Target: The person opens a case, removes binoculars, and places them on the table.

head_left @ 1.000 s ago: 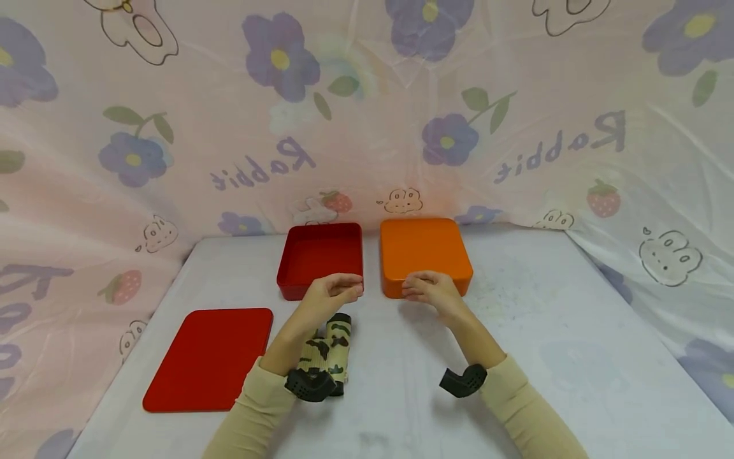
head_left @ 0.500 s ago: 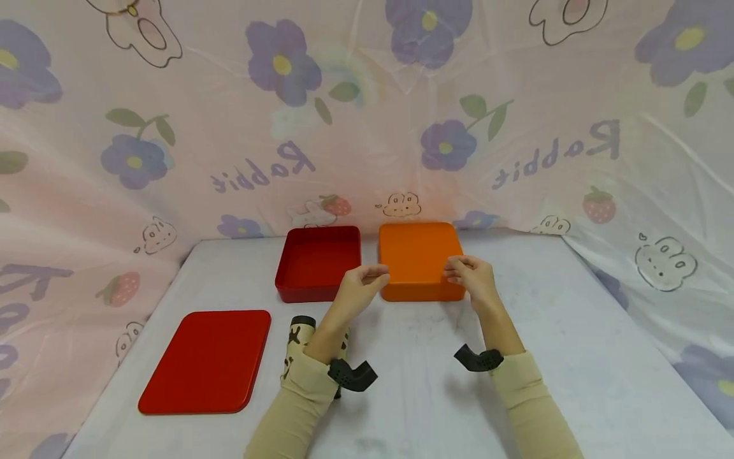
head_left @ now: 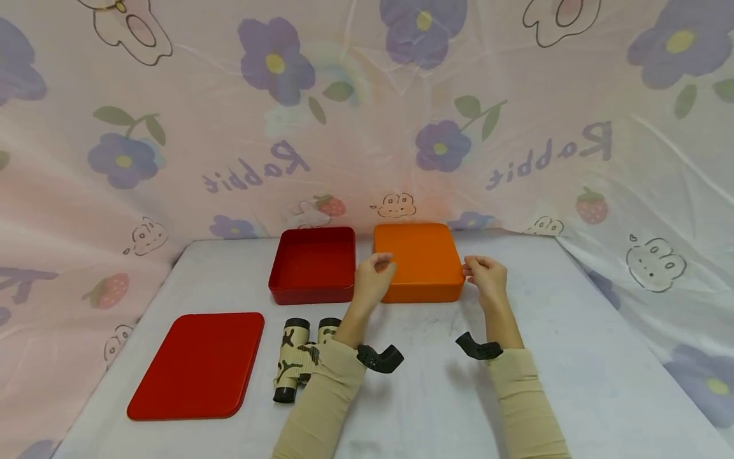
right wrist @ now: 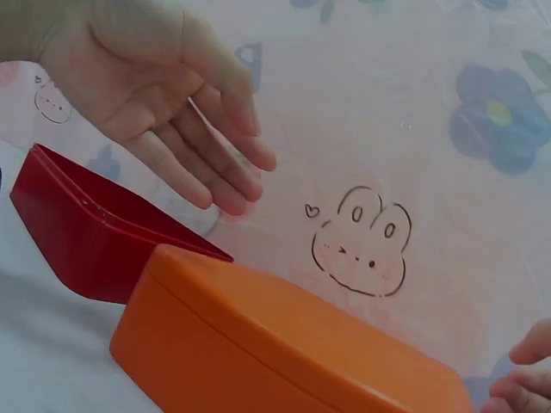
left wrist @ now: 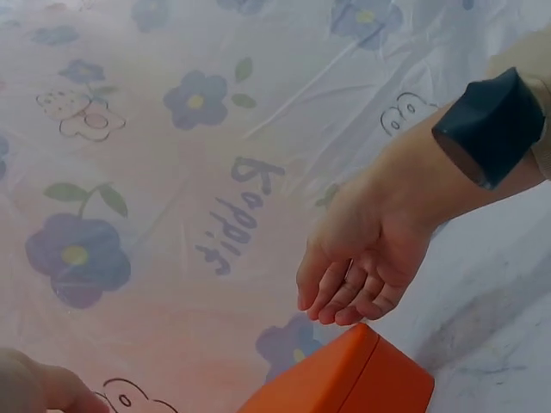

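An orange box with its lid on sits at the back of the table. My left hand hovers over the box's front left part; in the right wrist view its fingers are extended and hold nothing. At the box's right side is my right hand, fingertips right by the edge. From the left wrist view, the right hand hangs loosely bent above a corner of the orange box, grasping nothing.
Left of the orange box stands a lidless red box. A flat red lid lies at the front left. Camouflage binoculars rest beside it, partly covered by my left forearm. A patterned curtain hangs behind the table.
Both hands have moved to the right, from in front of the boxes to either side of the orange box. More of the binoculars shows now. The boxes and red lid stay put.
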{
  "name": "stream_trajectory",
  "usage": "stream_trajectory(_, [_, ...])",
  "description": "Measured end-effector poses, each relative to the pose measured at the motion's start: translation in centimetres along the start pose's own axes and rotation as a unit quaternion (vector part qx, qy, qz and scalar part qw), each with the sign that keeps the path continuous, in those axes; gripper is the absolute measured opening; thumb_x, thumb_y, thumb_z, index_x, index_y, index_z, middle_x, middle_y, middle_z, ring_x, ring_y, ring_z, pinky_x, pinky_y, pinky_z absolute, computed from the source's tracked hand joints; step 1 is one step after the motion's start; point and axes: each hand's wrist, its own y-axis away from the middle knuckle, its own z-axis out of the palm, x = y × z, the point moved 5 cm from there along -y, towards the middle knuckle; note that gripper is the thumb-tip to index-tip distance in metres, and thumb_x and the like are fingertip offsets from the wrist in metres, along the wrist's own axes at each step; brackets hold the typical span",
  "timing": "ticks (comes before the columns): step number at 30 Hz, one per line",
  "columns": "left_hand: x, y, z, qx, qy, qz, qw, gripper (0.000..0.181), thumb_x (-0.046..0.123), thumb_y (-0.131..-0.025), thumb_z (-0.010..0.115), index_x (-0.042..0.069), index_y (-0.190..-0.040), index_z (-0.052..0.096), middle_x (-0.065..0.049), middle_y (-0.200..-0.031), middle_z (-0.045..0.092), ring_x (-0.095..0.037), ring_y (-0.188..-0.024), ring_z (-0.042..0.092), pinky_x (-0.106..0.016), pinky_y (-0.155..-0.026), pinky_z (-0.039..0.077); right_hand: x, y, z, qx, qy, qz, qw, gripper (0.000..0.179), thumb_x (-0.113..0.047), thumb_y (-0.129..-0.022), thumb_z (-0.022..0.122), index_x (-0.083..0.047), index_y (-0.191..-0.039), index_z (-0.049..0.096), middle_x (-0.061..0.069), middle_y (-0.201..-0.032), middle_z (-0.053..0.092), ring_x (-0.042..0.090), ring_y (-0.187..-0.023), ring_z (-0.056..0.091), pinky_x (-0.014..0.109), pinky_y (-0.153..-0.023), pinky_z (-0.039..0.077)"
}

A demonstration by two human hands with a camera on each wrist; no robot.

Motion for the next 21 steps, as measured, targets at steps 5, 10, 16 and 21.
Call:
stream_trajectory(5, [-0.7, -0.8, 0.2, 0.048, 0.017, -0.002, 0.9987, 0.029, 0.007, -0.091, 0.059, -0.003, -0.117, 0.065, -0.02, -0.123, 0.066, -0.033, -0.117, 0.062, -0.041, -0.103, 0.051, 0.5, -0.5, -0.1, 0.017, -0.011, 0.004, 0.9998, 0.036, -0.015, -0.096, 0.056, 0.009, -0.123, 0.056, -0.017, -0.061, 0.061, -0.001, -0.058, 0.059, 0.012, -0.059, 0.051])
stream_trajectory(10, [-1.4, -1.5, 0.0, 0.095, 0.024, 0.001, 0.9952, 0.029, 0.006, -0.09, 0.059, -0.001, -0.117, 0.066, -0.021, -0.12, 0.066, -0.032, -0.109, 0.063, -0.039, -0.1, 0.053, 0.4, -0.7, -0.2, 0.034, -0.031, -0.007, 0.9989, 0.033, -0.014, -0.095, 0.057, 0.008, -0.119, 0.058, -0.017, -0.061, 0.061, -0.001, -0.056, 0.058, 0.012, -0.057, 0.05])
stream_trajectory(16, [-2.5, -2.0, 0.1, 0.134, 0.012, 0.006, 0.9909, 0.033, 0.007, -0.088, 0.059, -0.001, -0.12, 0.063, -0.02, -0.128, 0.062, -0.034, -0.121, 0.056, -0.046, -0.108, 0.045, 0.9, -1.0, -0.4, 0.046, -0.022, -0.001, 0.9987, 0.028, -0.015, -0.094, 0.059, 0.004, -0.114, 0.06, -0.019, -0.062, 0.059, 0.0, -0.062, 0.058, 0.013, -0.06, 0.051])
stream_trajectory(21, [-3.8, -1.9, 0.7, 0.123, 0.006, -0.036, 0.9917, 0.042, 0.009, -0.091, 0.058, -0.002, -0.131, 0.054, -0.02, -0.141, 0.052, -0.035, -0.134, 0.047, -0.049, -0.117, 0.035, 1.7, -1.2, -0.4, 0.035, 0.015, 0.022, 0.999, 0.035, -0.021, -0.095, 0.059, 0.002, -0.122, 0.058, -0.02, -0.074, 0.056, 0.001, -0.074, 0.056, 0.013, -0.067, 0.051])
